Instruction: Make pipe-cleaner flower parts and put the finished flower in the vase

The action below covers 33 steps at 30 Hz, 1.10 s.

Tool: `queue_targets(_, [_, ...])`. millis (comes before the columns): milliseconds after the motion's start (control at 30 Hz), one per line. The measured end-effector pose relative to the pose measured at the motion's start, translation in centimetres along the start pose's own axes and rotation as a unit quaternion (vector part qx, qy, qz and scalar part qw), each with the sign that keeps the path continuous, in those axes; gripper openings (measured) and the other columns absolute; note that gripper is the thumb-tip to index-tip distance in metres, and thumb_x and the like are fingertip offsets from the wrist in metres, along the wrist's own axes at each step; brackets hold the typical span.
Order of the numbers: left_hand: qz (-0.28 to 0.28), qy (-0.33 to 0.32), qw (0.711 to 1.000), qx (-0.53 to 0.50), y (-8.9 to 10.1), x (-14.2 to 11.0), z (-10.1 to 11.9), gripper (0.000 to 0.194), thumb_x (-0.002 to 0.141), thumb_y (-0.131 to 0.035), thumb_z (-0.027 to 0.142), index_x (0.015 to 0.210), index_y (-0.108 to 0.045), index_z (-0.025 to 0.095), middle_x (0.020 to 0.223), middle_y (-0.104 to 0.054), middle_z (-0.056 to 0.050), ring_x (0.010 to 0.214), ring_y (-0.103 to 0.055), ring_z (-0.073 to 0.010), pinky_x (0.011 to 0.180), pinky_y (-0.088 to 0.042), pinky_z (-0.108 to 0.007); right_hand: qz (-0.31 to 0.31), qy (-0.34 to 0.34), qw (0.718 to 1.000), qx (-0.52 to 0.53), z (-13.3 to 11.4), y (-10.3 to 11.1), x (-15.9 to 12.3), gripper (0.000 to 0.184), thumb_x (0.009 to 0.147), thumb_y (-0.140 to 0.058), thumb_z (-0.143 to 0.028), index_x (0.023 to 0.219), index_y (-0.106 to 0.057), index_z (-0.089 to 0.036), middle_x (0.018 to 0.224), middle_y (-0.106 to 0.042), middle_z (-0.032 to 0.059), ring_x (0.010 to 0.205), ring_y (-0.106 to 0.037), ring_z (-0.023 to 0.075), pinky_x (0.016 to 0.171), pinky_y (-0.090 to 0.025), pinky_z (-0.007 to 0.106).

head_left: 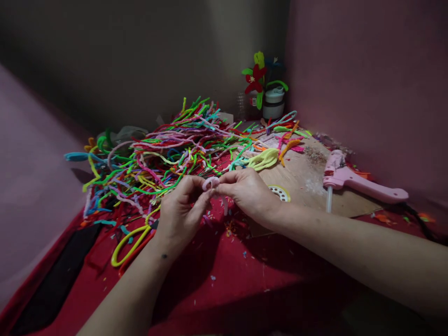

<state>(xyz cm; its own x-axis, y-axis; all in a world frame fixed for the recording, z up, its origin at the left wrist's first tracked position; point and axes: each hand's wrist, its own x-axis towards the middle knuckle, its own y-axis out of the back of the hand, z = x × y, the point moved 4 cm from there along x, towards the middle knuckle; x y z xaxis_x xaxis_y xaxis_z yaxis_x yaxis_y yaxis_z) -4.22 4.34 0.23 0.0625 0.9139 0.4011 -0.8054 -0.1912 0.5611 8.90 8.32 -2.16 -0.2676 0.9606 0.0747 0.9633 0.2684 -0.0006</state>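
Between my two hands is a pale pink pipe cleaner (210, 182), bent into a small loop, with a loose end hanging below. My left hand (180, 214) pinches the loop's left side between thumb and finger. From the right, my right hand (250, 193) pinches the same piece near the loop, thumb and forefinger pressed together. Just behind the hands lies a big tangled heap of coloured pipe cleaners (189, 140). Scissors with a yellow handle (119, 247) lie beside my left wrist, partly covered by it.
A pink glue gun (364, 182) rests on a wooden board (301, 179) at right. Near my right wrist is a round white-and-yellow disc (281, 192). A pot (274, 103) with pipe-cleaner flowers (255, 79) stands at the back. Scraps dot the red cloth (224, 280); a black strip (58, 280) lies left.
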Motion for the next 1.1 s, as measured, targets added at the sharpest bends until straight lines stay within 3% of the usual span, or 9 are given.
queue_targets(100, [0.001,-0.075,0.993,0.091,-0.1,0.0,0.2,0.007,0.078,-0.06,0.021,0.084,-0.057,0.02,0.077,-0.063,0.0,0.066,-0.057,-0.0113,0.063,-0.046,-0.023,-0.012,-0.012,0.995,0.095,0.4,-0.2,0.2,0.006,0.065,-0.065,-0.018,0.061,-0.067,-0.015,0.062,-0.062,-0.0007,0.06,-0.052,0.0102,0.061,-0.04,0.024])
queue_targets(167, [-0.002,-0.082,0.992,0.091,-0.1,0.2,0.3,0.005,0.077,-0.06,0.02,0.08,-0.057,0.019,0.077,-0.061,-0.001,0.069,-0.057,-0.0118,0.066,-0.046,-0.024,-0.022,-0.03,0.987,0.154,0.6,-0.4,0.2,0.004,0.063,-0.066,-0.016,0.06,-0.065,-0.015,0.061,-0.061,-0.0009,0.058,-0.052,0.0095,0.059,-0.041,0.024])
queue_targets(267, [-0.044,0.022,0.998,-0.031,-0.6,0.5,0.0,0.01,0.077,-0.061,0.025,0.078,-0.054,0.018,0.073,-0.059,0.0,0.061,-0.058,-0.0117,0.056,-0.048,-0.024,-0.046,-0.074,0.972,0.216,0.7,-0.8,0.1,0.004,0.063,-0.067,-0.017,0.061,-0.064,-0.015,0.056,-0.059,-0.0015,0.05,-0.051,0.0091,0.05,-0.041,0.023])
queue_targets(400, [-0.127,0.169,0.958,-0.196,-1.7,0.2,-0.2,0.019,0.078,-0.06,0.032,0.075,-0.046,0.019,0.061,-0.059,0.002,0.052,-0.061,-0.0145,0.049,-0.052,-0.027,-0.06,-0.108,0.964,0.237,0.7,-0.9,-0.1,0.007,0.067,-0.064,-0.018,0.061,-0.06,-0.016,0.049,-0.055,-0.0023,0.041,-0.048,0.0106,0.041,-0.038,0.025])
queue_targets(500, [-0.124,0.161,0.958,-0.201,-1.7,0.1,0.0,0.021,0.076,-0.063,0.03,0.077,-0.044,0.02,0.058,-0.059,0.003,0.048,-0.06,-0.0133,0.047,-0.051,-0.026,-0.031,-0.108,0.965,0.239,0.8,-0.6,0.2,0.01,0.066,-0.063,-0.015,0.058,-0.057,-0.016,0.049,-0.053,-0.0028,0.042,-0.047,0.0096,0.044,-0.038,0.024])
queue_targets(667, [-0.145,0.154,0.963,-0.168,-1.6,0.2,0.0,0.017,0.081,-0.058,0.031,0.083,-0.046,0.02,0.047,-0.049,0.008,0.035,-0.044,-0.0074,0.036,-0.035,-0.018,-0.015,-0.098,0.964,0.248,1.0,-0.2,0.6,0.013,0.065,-0.062,-0.014,0.055,-0.055,-0.015,0.05,-0.05,-0.0028,0.043,-0.042,0.0078,0.046,-0.034,0.024])
queue_targets(867, [-0.111,0.191,0.961,-0.165,-1.6,0.3,-0.6,0.02,0.08,-0.059,0.037,0.079,-0.054,0.018,0.048,-0.044,0.008,0.035,-0.034,-0.0041,0.034,-0.026,-0.016,-0.025,-0.07,0.973,0.217,1.0,-0.1,0.7,0.009,0.064,-0.063,-0.013,0.056,-0.059,-0.013,0.047,-0.047,-0.0035,0.042,-0.038,0.0067,0.044,-0.026,0.023])
queue_targets(967, [-0.104,0.196,0.963,-0.153,-1.6,0.3,-0.7,0.022,0.08,-0.058,0.038,0.074,-0.056,0.017,0.047,-0.044,0.006,0.036,-0.034,-0.0046,0.035,-0.025,-0.017,-0.033,-0.063,0.975,0.209,0.8,0.0,0.6,0.007,0.065,-0.063,-0.014,0.059,-0.061,-0.013,0.051,-0.052,-0.0025,0.043,-0.041,0.0072,0.044,-0.028,0.024])
queue_targets(1100, [-0.095,0.196,0.966,-0.142,-1.6,0.2,-0.5,0.019,0.077,-0.062,0.035,0.073,-0.061,0.017,0.046,-0.039,0.007,0.037,-0.031,-0.0044,0.036,-0.023,-0.017,-0.016,-0.032,0.977,0.208,0.4,0.2,0.6,0.019,0.069,-0.066,-0.024,0.054,-0.059,-0.014,0.053,-0.056,-0.0007,0.047,-0.046,0.0079,0.05,-0.035,0.024])
